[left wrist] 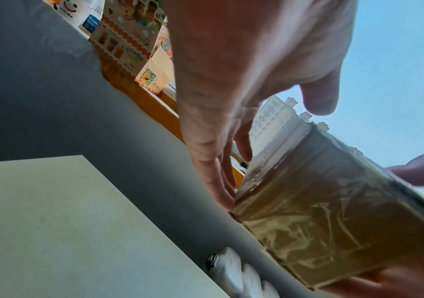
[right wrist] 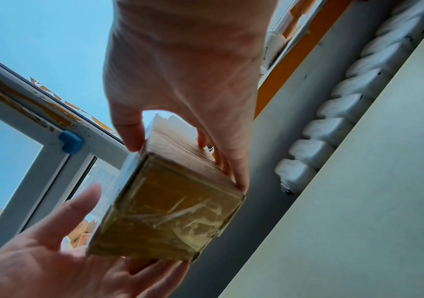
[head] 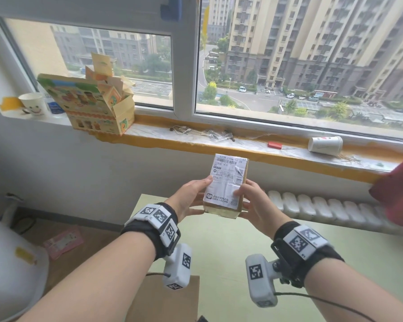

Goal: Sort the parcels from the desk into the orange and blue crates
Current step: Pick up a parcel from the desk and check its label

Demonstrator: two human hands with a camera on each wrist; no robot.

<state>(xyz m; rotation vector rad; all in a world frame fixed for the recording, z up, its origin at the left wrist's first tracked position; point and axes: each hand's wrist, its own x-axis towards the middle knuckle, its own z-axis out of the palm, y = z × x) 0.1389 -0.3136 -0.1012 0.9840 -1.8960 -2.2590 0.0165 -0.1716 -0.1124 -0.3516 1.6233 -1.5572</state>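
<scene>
A small brown cardboard parcel [head: 226, 182] wrapped in clear tape, with a white shipping label facing me, is held up in the air over the pale green desk [head: 219, 252]. My right hand [head: 247, 198] pinches its right side, thumb on the label and fingers behind. My left hand [head: 199, 196] supports its lower left with straight fingers under it, thumb at the label's edge. The left wrist view shows the taped parcel [left wrist: 320, 211] beside the straight fingers [left wrist: 221, 181]. In the right wrist view the parcel [right wrist: 170, 211] sits between thumb and fingers [right wrist: 233, 173]. No crate is in view.
A flat brown cardboard piece [head: 170, 298] lies at the desk's near edge. On the window sill [head: 196, 141] stand an opened colourful carton [head: 91, 105] and paper cups [head: 33, 104] [head: 325, 145]. A white radiator [head: 312, 205] runs behind the desk. A red object [head: 396, 194] juts in at right.
</scene>
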